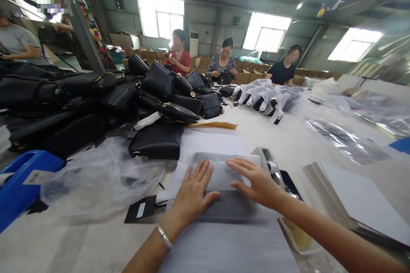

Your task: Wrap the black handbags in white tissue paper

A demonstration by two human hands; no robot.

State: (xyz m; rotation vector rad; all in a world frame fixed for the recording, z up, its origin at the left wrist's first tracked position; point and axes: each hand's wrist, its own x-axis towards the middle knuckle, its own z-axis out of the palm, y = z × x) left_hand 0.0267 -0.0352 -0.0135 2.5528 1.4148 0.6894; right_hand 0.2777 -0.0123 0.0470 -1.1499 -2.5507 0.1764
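Observation:
A flat rectangular bundle (pixel 229 207) lies in front of me, its dark contents showing grey through thin white paper. My left hand (pixel 195 190) presses flat on its left side, fingers stretched forward and thumb out. On the upper right part of the white tissue paper (pixel 221 175) rests my right hand (pixel 256 181), fingers extended. Neither hand grips anything. A black tag (pixel 141 210) with a white label sits left of the bundle, its cord running toward it. More white sheets (pixel 224 247) are spread beneath. What exactly the paper wraps is hidden.
Black handbags (pixel 160 79) are heaped at the left, one (pixel 156 140) just beyond my left hand. Crumpled clear plastic (pixel 105 179) and a blue object (pixel 28 179) lie left. A tape dispenser (pixel 269 162) and stacked boards (pixel 358 200) are right. Several people work behind.

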